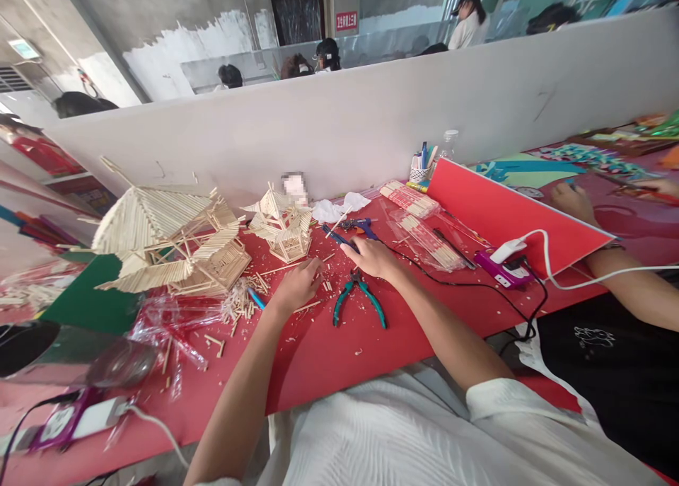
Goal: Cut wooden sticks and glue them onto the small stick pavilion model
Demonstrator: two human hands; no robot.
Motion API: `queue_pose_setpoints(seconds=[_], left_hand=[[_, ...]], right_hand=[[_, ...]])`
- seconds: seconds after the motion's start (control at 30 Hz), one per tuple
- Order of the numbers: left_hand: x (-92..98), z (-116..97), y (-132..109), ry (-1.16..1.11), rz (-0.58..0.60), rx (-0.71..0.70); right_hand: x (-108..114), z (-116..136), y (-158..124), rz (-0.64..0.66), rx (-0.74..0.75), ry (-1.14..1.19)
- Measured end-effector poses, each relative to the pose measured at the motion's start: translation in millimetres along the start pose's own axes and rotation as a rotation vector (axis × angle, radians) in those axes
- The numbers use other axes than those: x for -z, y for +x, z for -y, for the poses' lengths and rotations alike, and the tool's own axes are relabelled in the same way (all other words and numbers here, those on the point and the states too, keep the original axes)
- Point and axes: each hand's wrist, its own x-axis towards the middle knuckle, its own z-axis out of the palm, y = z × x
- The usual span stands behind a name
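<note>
My left hand (298,286) is over the red tabletop with its fingers loosely bent and slightly apart; nothing shows in it. Fingers of my right hand (374,257) close on the near end of a slim dark-blue tool (334,235), whose exact kind is unclear. Just below that hand lie pliers (358,288) with green handles spread. A blue glue gun (363,226) rests beyond it. A small pavilion model of wooden sticks (281,224) stands beyond my left hand, and a larger stick pavilion (172,242) is farther left.
Packs of sticks (419,224) lie at the right, before a leaning red board (509,213). A purple power strip (501,269) trails cables. Stick scraps, plastic wrap (175,323) and a clear bottle (117,362) are at left. Another person's arm (636,281) reaches in at right.
</note>
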Motion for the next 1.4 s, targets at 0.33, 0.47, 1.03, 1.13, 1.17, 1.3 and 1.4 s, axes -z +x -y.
queue_pose_setpoints(seconds=[0.33, 0.47, 1.03, 1.13, 1.17, 1.3, 1.4], left_hand=[[-31.6, 7.2, 21.4, -0.049, -0.194, 0.067], [-34.0, 4.0, 26.3, 0.008, -0.169, 0.081], [-12.0, 7.8, 15.5, -0.095, -0.415, 0.015], [-1.4, 12.8, 11.5, -0.188, -0.47, -0.013], [1.1, 14.4, 10.5, -0.224, -0.469, -0.038], [6.2, 17.4, 8.0, -0.335, -0.409, -0.138], [7.5, 15.1, 7.2, -0.373, -0.316, -0.184]], right_hand=[[1.2, 3.6, -1.3, -0.002, 0.017, -0.017], [-0.7, 1.0, 0.0, -0.021, 0.023, -0.014], [2.4, -1.1, -1.1, -0.007, 0.058, -0.041], [2.1, -2.0, -2.1, -0.011, 0.112, -0.065], [2.0, -2.0, -2.6, -0.007, 0.135, -0.076], [3.7, 0.8, -6.0, 0.037, 0.231, -0.113], [6.6, 4.8, -9.6, 0.067, 0.286, -0.116]])
